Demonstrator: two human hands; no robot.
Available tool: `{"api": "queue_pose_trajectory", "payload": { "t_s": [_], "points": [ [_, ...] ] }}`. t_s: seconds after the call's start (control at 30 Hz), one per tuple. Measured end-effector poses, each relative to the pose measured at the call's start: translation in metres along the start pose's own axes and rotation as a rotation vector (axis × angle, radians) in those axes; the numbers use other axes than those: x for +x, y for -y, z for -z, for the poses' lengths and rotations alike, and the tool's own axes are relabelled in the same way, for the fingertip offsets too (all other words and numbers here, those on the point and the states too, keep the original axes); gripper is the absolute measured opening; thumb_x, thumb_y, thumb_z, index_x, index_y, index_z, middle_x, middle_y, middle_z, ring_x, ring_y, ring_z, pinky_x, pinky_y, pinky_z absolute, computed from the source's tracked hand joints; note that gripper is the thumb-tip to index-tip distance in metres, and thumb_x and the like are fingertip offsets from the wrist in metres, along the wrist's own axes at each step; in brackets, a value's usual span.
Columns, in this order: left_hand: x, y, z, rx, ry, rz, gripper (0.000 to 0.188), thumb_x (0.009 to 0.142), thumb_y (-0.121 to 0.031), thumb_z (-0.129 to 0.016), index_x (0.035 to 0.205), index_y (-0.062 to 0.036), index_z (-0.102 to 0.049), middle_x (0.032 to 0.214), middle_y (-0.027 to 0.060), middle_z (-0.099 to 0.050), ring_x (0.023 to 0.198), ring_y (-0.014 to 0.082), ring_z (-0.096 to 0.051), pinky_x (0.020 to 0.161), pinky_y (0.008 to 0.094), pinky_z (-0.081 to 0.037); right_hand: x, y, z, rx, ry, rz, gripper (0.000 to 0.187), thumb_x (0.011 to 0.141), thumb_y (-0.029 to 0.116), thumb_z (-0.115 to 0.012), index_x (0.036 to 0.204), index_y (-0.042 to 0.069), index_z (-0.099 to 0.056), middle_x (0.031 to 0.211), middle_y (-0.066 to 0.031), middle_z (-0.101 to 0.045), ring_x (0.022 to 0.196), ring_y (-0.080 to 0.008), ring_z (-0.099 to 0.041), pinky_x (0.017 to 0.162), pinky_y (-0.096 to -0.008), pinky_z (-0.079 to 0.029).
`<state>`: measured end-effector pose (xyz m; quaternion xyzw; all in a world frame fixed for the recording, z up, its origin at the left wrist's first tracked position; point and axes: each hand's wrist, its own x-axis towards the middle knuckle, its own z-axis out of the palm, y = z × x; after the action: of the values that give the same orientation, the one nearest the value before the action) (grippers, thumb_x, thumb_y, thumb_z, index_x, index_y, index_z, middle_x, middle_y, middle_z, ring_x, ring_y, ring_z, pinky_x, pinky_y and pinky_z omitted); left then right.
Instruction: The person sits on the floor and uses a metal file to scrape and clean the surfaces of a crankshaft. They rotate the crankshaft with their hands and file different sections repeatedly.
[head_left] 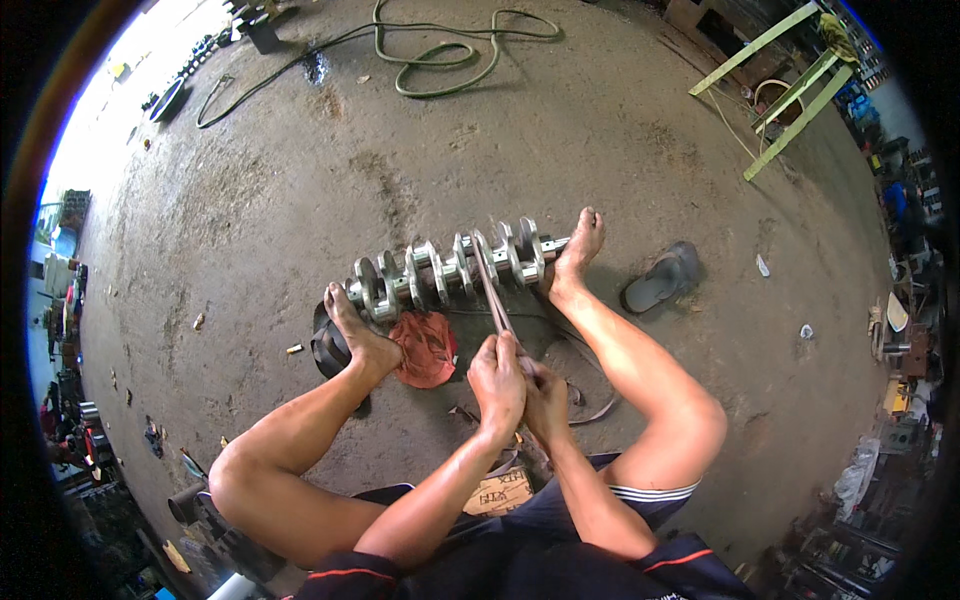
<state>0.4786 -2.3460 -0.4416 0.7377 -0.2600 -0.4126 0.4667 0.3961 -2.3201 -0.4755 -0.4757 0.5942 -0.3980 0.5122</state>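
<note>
A shiny metal crankshaft [459, 270] lies across the floor, with one of my bare feet at each end of it. A long, dark strip like a strap or belt [493, 293] runs from one of the crankshaft's journals back toward me. My left hand [497, 388] is closed around the strip's near part. Just beside it, on the right and slightly lower, my right hand [545, 402] also grips the strip. A loose end of it curls on the floor to the right. How the strip passes around the journal is hidden.
A crumpled red cloth [425, 350] lies below the crankshaft. One dark sandal [662, 277] sits beyond my right foot; another [326, 345] is under my left. A cardboard piece [500, 493] is between my legs. Farther off are a coiled hose [437, 94] and a green-legged stand [797, 122].
</note>
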Motion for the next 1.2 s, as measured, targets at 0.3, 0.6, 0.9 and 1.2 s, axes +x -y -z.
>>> {"api": "queue_pose_trajectory", "payload": {
  "t_s": [0.3, 0.6, 0.9, 1.2],
  "points": [
    [0.074, 0.038, -0.027, 0.124, -0.074, -0.091, 0.039, 0.098, -0.028, -0.047, 0.076, 0.0028, -0.058, 0.062, 0.0169, -0.057, 0.057, 0.0266, -0.055, 0.059, 0.0414, -0.043, -0.083, 0.023, 0.040, -0.049, 0.059, -0.190, 0.025, 0.093, 0.000, -0.053, 0.116, -0.001, -0.062, 0.063, 0.0057, -0.046, 0.051, -0.0014, -0.039, 0.044, -0.0192, -0.030],
    [0.153, 0.093, -0.046, 0.151, -0.065, -0.148, 0.039, 0.097, -0.030, -0.049, 0.084, 0.0045, -0.061, 0.072, 0.0229, -0.062, 0.070, 0.0395, -0.062, 0.067, 0.0445, -0.046, -0.153, 0.042, 0.077, -0.102, 0.034, -0.361, 0.026, 0.092, 0.004, -0.055, 0.116, -0.003, -0.061, 0.099, -0.0134, -0.069, 0.084, -0.0131, -0.061, 0.075, -0.0275, -0.049],
    [0.158, -0.123, 0.020, -0.159, 0.132, -0.566, 0.042, 0.098, -0.032, -0.052, 0.084, 0.0048, -0.066, 0.066, 0.0067, -0.062, 0.061, 0.0104, -0.050, 0.057, 0.0301, -0.042, -0.052, 0.045, 0.037, -0.233, 0.083, -0.185, 0.019, 0.094, 0.017, -0.058, 0.103, 0.001, -0.064, 0.061, 0.0007, -0.048, 0.053, -0.0071, -0.044, 0.048, -0.0265, -0.035],
    [-0.019, -0.039, 0.033, 0.089, 0.129, -0.197, 0.036, 0.099, -0.027, -0.053, 0.080, 0.0018, -0.064, 0.060, 0.0033, -0.057, 0.056, 0.0077, -0.052, 0.050, 0.0292, -0.042, 0.025, -0.010, -0.026, 0.271, 0.081, -0.186, 0.017, 0.092, 0.016, -0.058, 0.088, 0.001, -0.065, 0.068, 0.0013, -0.054, 0.063, -0.0058, -0.047, 0.054, -0.0261, -0.040]
  ]
}}
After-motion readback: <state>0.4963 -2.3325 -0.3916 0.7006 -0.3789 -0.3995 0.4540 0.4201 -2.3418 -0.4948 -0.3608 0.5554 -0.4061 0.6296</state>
